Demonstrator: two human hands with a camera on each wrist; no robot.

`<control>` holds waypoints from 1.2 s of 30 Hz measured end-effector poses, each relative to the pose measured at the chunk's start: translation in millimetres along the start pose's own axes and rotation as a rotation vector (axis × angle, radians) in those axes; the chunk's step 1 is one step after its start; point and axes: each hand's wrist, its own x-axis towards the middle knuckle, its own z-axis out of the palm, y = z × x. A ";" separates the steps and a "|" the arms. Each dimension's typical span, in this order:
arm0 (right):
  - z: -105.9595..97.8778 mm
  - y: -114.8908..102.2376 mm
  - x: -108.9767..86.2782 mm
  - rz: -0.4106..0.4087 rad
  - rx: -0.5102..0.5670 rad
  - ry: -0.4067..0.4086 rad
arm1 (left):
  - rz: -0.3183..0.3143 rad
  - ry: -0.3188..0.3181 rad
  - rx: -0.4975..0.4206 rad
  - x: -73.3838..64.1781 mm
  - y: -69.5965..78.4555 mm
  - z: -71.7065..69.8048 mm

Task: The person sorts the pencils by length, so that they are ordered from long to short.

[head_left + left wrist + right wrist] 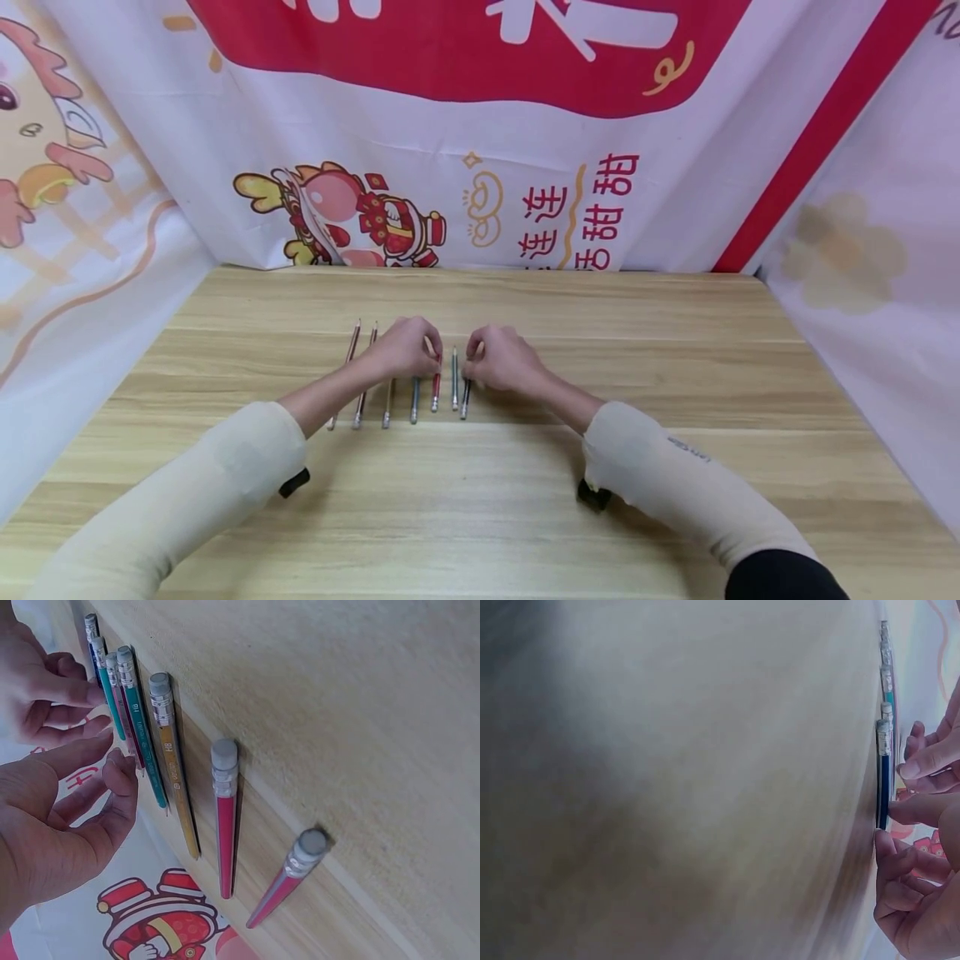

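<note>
Several pencils lie side by side on the wooden table, eraser ends toward me. My left hand [408, 346] pinches a red pencil [436, 392] between thumb and forefinger near its upper part. With thumb and forefinger, my right hand [506, 358] pinches the dark blue pencil [884, 772] at the right end of the row. Between the two hands lies a teal pencil [454, 379], untouched. Left of the red one come another teal pencil [415, 402], a yellow pencil [175, 772] and two reddish pencils, whose erasers show large in the left wrist view. My left hand and forearm partly cover these.
The light wooden table [465, 500] spreads around the row. A white cloth [480, 133] with red print and cartoon figures hangs along its back edge, with more printed cloth at both sides. Small black devices [594, 495] sit under both wrists.
</note>
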 end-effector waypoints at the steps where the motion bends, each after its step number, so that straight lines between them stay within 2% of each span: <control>1: 0.5 0.2 0.2 0.005 -0.003 0.000 | -0.008 0.000 -0.006 -0.4 -0.1 0.0; 7: 0.1 1.9 0.4 0.029 -0.051 0.011 | -0.044 0.011 -0.020 -2.9 -1.1 -0.8; 17: -3.2 9.0 -4.4 -0.013 -0.136 0.008 | -0.040 0.012 -0.024 -3.9 -5.0 -3.0; 23: -5.8 9.7 -5.0 -0.004 -0.170 0.002 | -0.024 0.029 -0.005 -6.7 -6.8 -3.7; 36: -12.3 14.0 -2.5 -0.072 -0.028 0.019 | 0.021 0.039 0.000 -12.2 -12.5 -6.6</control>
